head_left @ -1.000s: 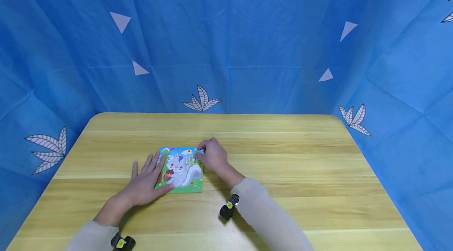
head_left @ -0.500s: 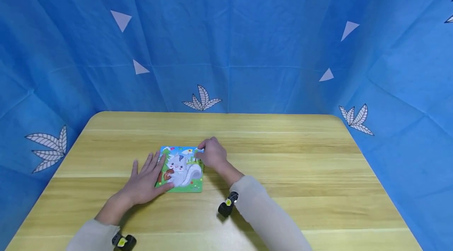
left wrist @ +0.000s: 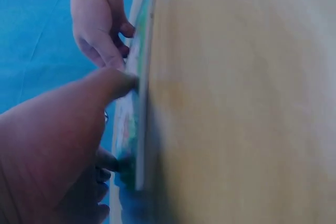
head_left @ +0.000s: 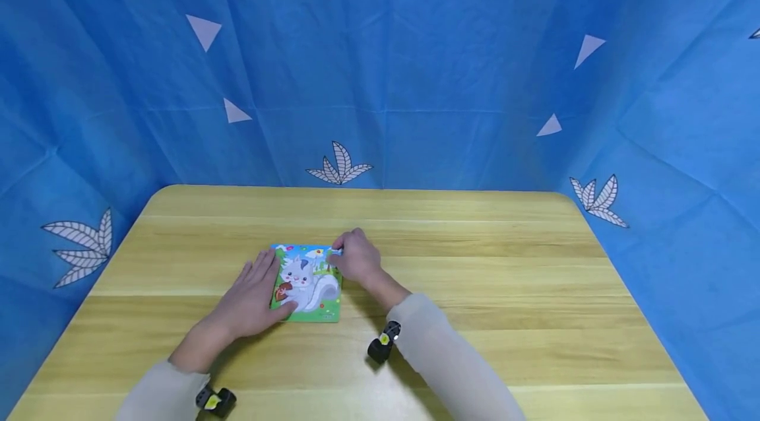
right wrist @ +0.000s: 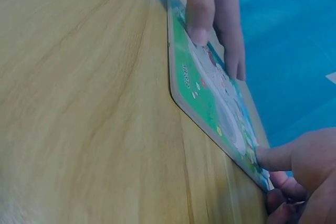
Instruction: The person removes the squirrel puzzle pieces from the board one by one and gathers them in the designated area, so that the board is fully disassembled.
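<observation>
A thin square puzzle board with a grey-white squirrel picture lies flat on the table, left of centre. My left hand rests along its left edge, fingers straight and close together, thumb over the lower left part. At the upper right corner, my right hand pinches the board with thumb and curled fingers. A light blue bit shows between those fingertips. In the right wrist view the right thumb presses on the printed face while the other fingers curl at the edge. The left wrist view shows the board's side edge.
The wooden table extends widely to the right of the board. Behind it and at both sides hangs a blue curtain with white leaf and triangle prints. Small black cameras sit on both wrists.
My left hand has shifted slightly to the right over the board, and its spread fingers have drawn together. The right hand stays at the upper right corner.
</observation>
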Demonstrator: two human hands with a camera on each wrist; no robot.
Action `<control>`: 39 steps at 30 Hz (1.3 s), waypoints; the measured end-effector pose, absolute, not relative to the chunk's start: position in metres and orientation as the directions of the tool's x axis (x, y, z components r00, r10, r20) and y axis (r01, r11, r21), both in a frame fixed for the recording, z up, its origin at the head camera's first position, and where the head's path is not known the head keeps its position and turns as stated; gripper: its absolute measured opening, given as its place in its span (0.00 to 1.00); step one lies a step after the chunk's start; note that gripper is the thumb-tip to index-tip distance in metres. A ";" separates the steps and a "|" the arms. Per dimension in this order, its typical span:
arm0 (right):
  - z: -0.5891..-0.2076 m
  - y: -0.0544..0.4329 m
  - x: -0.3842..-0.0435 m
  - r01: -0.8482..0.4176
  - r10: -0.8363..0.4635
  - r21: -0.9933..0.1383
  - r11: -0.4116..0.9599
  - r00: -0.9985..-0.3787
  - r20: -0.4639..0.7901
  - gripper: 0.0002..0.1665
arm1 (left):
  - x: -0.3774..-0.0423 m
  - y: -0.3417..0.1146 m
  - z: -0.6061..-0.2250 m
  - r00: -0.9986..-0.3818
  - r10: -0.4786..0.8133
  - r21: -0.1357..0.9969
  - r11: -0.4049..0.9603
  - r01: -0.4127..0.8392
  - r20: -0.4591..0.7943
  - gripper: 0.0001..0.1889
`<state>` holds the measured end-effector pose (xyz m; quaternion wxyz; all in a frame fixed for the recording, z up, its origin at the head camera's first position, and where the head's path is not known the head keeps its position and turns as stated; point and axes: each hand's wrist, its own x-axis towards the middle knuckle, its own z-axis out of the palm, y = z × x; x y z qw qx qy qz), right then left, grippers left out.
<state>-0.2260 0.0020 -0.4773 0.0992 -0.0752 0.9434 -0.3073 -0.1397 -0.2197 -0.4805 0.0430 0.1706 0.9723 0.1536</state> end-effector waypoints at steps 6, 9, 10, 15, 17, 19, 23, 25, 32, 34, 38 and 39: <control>-0.479 0.002 -0.227 -0.085 -0.207 -0.592 0.802 -0.968 -0.141 0.12 | -0.143 -0.210 -0.475 -0.917 0.397 0.365 0.860 0.357 -0.038 0.46; -0.478 0.002 -0.228 -0.087 -0.207 -0.587 0.805 -0.968 -0.141 0.12 | -0.145 -0.204 -0.476 -0.909 0.414 0.374 0.851 0.368 -0.047 0.45; -0.478 0.003 -0.228 -0.089 -0.209 -0.585 0.806 -0.968 -0.140 0.12 | -0.146 -0.201 -0.476 -0.909 0.415 0.372 0.852 0.369 -0.048 0.44; -0.477 0.004 -0.229 -0.100 -0.218 -0.593 0.799 -0.967 -0.130 0.10 | -0.149 -0.189 -0.480 -0.919 0.392 0.315 0.878 0.360 -0.044 0.43; -0.476 0.004 -0.228 -0.107 -0.220 -0.599 0.794 -0.968 -0.118 0.09 | -0.151 -0.185 -0.481 -0.926 0.375 0.287 0.892 0.348 -0.043 0.43; -0.477 0.005 -0.228 -0.116 -0.220 -0.598 0.793 -0.970 -0.104 0.10 | -0.152 -0.182 -0.481 -0.930 0.365 0.264 0.902 0.341 -0.046 0.42; -0.477 0.004 -0.228 -0.129 -0.224 -0.584 0.802 -0.970 -0.093 0.13 | -0.152 -0.178 -0.481 -0.933 0.352 0.256 0.911 0.323 -0.077 0.42; -0.477 0.004 -0.228 -0.133 -0.229 -0.580 0.804 -0.969 -0.094 0.13 | -0.152 -0.178 -0.481 -0.932 0.351 0.261 0.911 0.319 -0.086 0.42; -0.476 0.002 -0.227 -0.122 -0.235 -0.582 0.804 -0.964 -0.123 0.13 | -0.150 -0.179 -0.479 -0.933 0.344 0.275 0.912 0.305 -0.108 0.42; -0.476 0.002 -0.227 -0.109 -0.234 -0.593 0.798 -0.962 -0.139 0.13 | -0.150 -0.179 -0.479 -0.932 0.344 0.278 0.911 0.303 -0.113 0.42; -0.474 0.003 -0.226 -0.097 -0.238 -0.618 0.780 -0.960 -0.150 0.13 | -0.149 -0.178 -0.479 -0.931 0.342 0.277 0.913 0.299 -0.125 0.42; -0.474 0.003 -0.226 -0.100 -0.242 -0.622 0.776 -0.959 -0.147 0.13 | -0.149 -0.179 -0.479 -0.931 0.342 0.277 0.914 0.298 -0.127 0.42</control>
